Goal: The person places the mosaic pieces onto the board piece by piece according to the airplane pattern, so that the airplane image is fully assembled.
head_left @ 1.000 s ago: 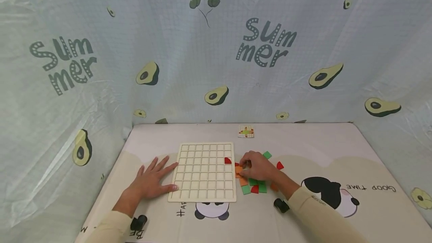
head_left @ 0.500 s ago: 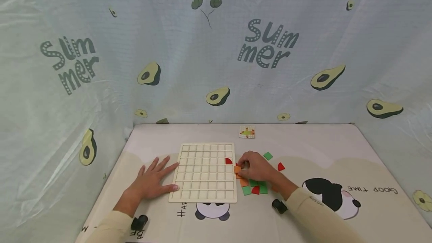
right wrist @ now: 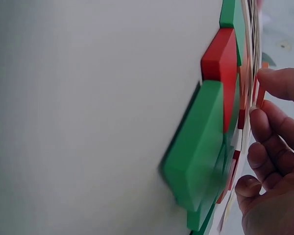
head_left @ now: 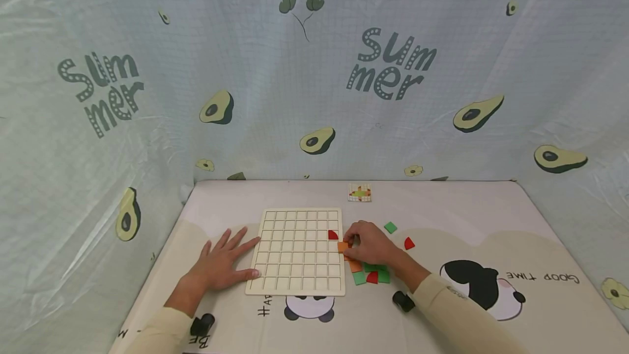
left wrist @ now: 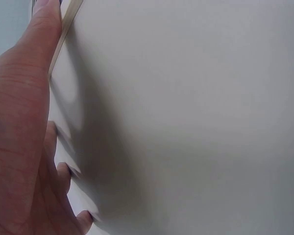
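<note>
A cream grid board (head_left: 301, 251) lies on the table, with one red quarter-round tile (head_left: 333, 235) in a cell near its right edge. My left hand (head_left: 221, 264) rests spread at the board's left side, thumb and a fingertip touching the rim; the thumb on the edge also shows in the left wrist view. At the right edge my right hand (head_left: 371, 243) pinches an orange square tile (head_left: 342, 247) between thumb and fingers, over the board's border. In the right wrist view, only a sliver of that orange tile (right wrist: 264, 88) shows.
Green tiles (head_left: 360, 277), a red tile (head_left: 372, 277) and an orange tile (head_left: 355, 266) lie piled right of the board, partly under the right hand. A small pattern card (head_left: 360, 193) lies behind. A loose green tile (head_left: 390, 227) and red tile (head_left: 409, 243) sit farther right.
My right hand has moved slightly left, carrying the orange tile from beside the board onto its right border. The left hand has stayed in place.
</note>
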The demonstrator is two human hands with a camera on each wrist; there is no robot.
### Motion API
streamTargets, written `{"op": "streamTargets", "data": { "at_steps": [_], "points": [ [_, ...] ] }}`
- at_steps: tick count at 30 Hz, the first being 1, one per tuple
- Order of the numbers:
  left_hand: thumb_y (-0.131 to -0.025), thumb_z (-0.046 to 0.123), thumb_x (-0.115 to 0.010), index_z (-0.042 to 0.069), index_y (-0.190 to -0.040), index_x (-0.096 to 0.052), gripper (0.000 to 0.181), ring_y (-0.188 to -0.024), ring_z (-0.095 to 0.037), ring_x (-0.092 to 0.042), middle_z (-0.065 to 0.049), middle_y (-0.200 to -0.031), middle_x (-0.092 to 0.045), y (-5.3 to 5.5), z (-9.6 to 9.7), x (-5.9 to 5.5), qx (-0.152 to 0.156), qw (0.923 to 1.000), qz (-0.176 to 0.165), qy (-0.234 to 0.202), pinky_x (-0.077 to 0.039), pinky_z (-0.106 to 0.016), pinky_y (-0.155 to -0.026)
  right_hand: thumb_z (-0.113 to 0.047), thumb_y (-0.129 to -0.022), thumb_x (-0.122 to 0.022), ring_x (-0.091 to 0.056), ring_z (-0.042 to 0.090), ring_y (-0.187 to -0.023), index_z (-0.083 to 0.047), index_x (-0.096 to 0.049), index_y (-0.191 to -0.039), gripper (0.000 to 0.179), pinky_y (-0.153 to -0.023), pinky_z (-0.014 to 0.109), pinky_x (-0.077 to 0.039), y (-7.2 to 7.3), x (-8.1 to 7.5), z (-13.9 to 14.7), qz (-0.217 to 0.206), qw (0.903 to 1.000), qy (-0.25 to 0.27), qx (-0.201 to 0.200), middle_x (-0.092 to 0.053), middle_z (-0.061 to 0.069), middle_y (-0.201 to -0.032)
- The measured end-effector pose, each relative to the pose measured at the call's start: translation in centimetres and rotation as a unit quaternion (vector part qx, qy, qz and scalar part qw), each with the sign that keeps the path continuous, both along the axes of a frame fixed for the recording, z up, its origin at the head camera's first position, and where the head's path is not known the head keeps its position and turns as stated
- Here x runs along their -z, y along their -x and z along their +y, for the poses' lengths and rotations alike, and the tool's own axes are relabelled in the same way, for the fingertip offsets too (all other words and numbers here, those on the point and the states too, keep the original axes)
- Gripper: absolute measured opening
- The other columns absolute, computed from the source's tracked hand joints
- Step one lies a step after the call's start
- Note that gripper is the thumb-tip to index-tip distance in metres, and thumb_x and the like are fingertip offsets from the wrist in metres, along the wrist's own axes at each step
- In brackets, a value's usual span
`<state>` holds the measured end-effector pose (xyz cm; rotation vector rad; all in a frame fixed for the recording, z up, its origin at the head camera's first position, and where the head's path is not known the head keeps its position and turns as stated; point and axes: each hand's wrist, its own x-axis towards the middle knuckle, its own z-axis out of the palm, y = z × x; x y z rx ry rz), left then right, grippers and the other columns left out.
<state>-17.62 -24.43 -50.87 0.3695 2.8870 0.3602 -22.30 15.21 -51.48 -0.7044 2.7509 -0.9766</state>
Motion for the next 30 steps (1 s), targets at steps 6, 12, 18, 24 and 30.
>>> {"op": "streamTargets", "data": {
  "at_steps": [6,12,18,24,30],
  "points": [
    [-0.086,0.076,-0.064,0.033,-0.158,-0.044,0.086,-0.159,-0.051,-0.018,-0.01,-0.174,-0.027,0.1,0.0,0.1,0.0,1.0,-0.002,-0.003,-0.014,-0.083,-0.117,-0.018,-0.086,-0.083,-0.052,0.011,-0.081,-0.012,-0.075,-0.094,0.013,-0.071,0.023,-0.047,0.0,0.1,-0.4,-0.01,0.9998,-0.009,0.014,-0.063,-0.005,-0.085],
    [-0.086,0.076,-0.064,0.033,-0.159,-0.043,0.087,-0.159,-0.051,-0.018,-0.01,-0.174,-0.026,0.1,0.0,0.1,0.0,1.0,-0.003,-0.001,-0.014,-0.083,-0.116,-0.018,-0.085,-0.084,-0.052,0.011,-0.081,-0.011,-0.074,-0.093,0.014,-0.071,0.023,-0.047,0.2,0.6,-0.7,-0.006,0.9998,-0.011,0.013,-0.063,-0.005,-0.086],
    [-0.087,0.075,-0.065,0.033,-0.159,-0.044,0.086,-0.159,-0.052,-0.019,-0.011,-0.173,-0.027,0.0,-0.1,0.1,0.002,1.0,-0.001,-0.002,-0.015,-0.083,-0.116,-0.018,-0.085,-0.085,-0.053,0.01,-0.081,-0.012,-0.074,-0.094,0.015,-0.072,0.023,-0.047,0.4,1.0,-1.0,-0.012,0.9997,-0.01,0.02,-0.064,-0.006,-0.086],
    [-0.086,0.074,-0.066,0.032,-0.158,-0.044,0.086,-0.158,-0.052,-0.02,-0.011,-0.173,-0.029,0.0,0.0,-0.1,0.005,1.0,0.002,-0.006,-0.016,-0.083,-0.116,-0.019,-0.086,-0.085,-0.052,0.011,-0.081,-0.012,-0.074,-0.093,0.015,-0.072,0.025,-0.048,0.5,1.0,-1.2,-0.009,0.9997,-0.012,0.018,-0.062,-0.005,-0.085],
    [-0.086,0.075,-0.066,0.033,-0.158,-0.044,0.086,-0.159,-0.051,-0.019,-0.011,-0.173,-0.028,0.1,-0.1,0.1,0.004,1.0,0.002,-0.007,-0.015,-0.083,-0.116,-0.02,-0.086,-0.085,-0.053,0.012,-0.084,-0.011,-0.074,-0.095,0.016,-0.074,0.026,-0.048,0.5,0.8,-1.6,-0.023,0.9992,-0.015,0.029,-0.061,-0.004,-0.086]
  ]
}}
